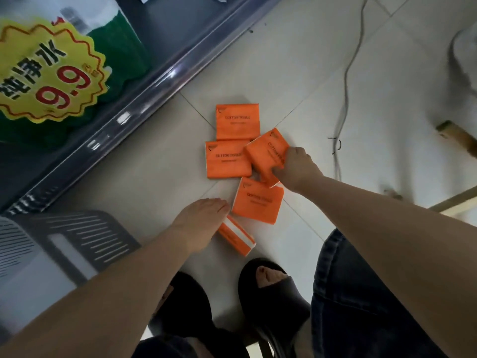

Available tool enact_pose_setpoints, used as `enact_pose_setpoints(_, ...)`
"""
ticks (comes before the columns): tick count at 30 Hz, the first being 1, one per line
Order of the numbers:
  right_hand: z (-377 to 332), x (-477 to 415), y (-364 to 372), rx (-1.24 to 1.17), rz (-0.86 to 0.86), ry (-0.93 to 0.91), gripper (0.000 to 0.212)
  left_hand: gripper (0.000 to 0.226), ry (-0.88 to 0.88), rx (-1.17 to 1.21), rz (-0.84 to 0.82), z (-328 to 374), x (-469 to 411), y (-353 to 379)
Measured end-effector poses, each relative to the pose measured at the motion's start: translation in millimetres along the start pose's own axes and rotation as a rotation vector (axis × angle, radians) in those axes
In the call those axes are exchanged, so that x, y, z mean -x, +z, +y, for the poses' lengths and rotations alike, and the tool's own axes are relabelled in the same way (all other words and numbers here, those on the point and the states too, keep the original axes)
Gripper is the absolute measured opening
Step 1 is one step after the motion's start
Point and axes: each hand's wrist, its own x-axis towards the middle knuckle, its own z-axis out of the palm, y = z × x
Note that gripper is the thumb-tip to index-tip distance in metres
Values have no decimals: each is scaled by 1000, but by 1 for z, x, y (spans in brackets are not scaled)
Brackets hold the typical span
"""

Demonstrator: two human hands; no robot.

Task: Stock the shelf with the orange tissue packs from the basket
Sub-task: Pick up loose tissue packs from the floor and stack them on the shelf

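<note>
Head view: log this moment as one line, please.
right hand grips tilted pack | left hand on edge-standing pack, grip unclear | three other packs flat on floor | basket at left

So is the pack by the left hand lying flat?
No, on edge: the pack shows its narrow white-striped side; the other packs show broad faces.

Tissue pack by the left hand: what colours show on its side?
The pack is orange with white bands; head view.
</note>
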Motion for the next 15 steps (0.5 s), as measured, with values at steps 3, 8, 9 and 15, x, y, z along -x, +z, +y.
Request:
enact_pose_setpoints(3, 0, -11, 4, -21, 17, 31, 55, 53, 13, 37, 23, 0, -7, 6)
enact_pose_setpoints(8, 1, -23, 6, -68, -10, 77, 57, 43, 25, 84, 20, -5, -13, 7)
enact_pose_setpoints(9, 1, -25, 6, -77, -9, 86, 57, 41, 13, 112, 10, -6, -12, 7)
enact_pose_setpoints(15, 0, -30, 1, -87, -47, 106, 45, 28, -102, 327, -80, -13, -6, -1)
